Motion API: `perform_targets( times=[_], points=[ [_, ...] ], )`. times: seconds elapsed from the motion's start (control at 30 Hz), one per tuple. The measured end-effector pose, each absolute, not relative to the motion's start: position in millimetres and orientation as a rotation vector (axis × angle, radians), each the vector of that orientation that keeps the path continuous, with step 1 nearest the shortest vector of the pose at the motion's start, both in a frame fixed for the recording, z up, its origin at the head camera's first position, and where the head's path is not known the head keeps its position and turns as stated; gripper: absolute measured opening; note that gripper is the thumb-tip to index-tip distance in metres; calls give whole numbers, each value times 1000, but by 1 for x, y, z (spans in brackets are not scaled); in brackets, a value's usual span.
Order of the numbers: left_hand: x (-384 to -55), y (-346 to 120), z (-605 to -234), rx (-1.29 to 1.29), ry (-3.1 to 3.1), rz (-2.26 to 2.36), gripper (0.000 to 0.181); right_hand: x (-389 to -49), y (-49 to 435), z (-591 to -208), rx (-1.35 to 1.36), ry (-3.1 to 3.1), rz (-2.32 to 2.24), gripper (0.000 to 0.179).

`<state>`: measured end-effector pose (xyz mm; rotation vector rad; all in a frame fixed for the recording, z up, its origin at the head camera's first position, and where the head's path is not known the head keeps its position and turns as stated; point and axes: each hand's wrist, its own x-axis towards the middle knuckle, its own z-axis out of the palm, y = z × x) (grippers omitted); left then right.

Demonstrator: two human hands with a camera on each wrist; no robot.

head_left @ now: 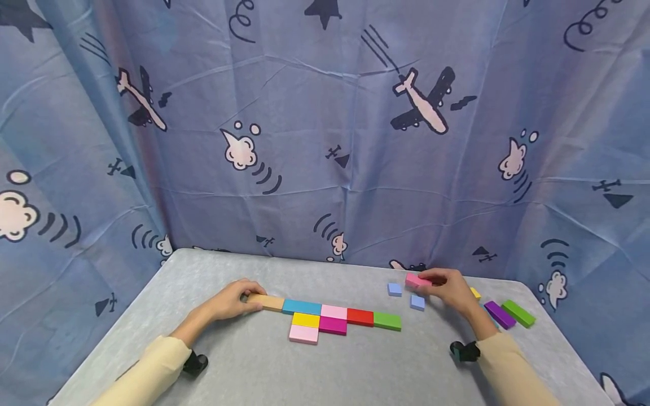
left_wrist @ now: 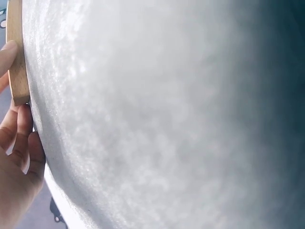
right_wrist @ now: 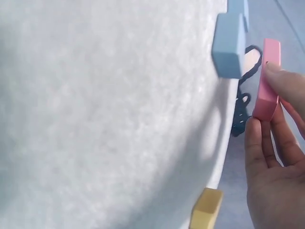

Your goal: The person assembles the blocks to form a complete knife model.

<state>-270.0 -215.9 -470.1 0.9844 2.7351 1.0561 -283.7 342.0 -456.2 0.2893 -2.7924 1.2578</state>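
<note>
My left hand pinches the natural-wood block at the left end of a row on the table. Its thumb lies on the block in the left wrist view. Right of it the row runs on through a blue block, a pale pink one, a red one and a green one. Below sit a yellow block, a magenta block and another pale pink block. Farther right, my right hand holds a pink block between thumb and fingers, above the table surface.
Two small light-blue blocks lie near the right hand. Beyond that wrist are a purple block, a bright green block and a partly hidden yellow block. A patterned blue curtain hangs behind the grey-white table.
</note>
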Motion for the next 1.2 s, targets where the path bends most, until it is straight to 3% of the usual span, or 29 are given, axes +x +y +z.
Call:
perform_targets(
  times=[0.53, 1.2],
  points=[
    [-270, -216, -471, 982, 2745, 1051, 19, -247, 312, -441, 655, -2755, 1369, 27],
    [-270, -215, -468, 959, 2724, 1065, 19, -217, 255, -444, 805, -2829, 1465, 24]
  ],
)
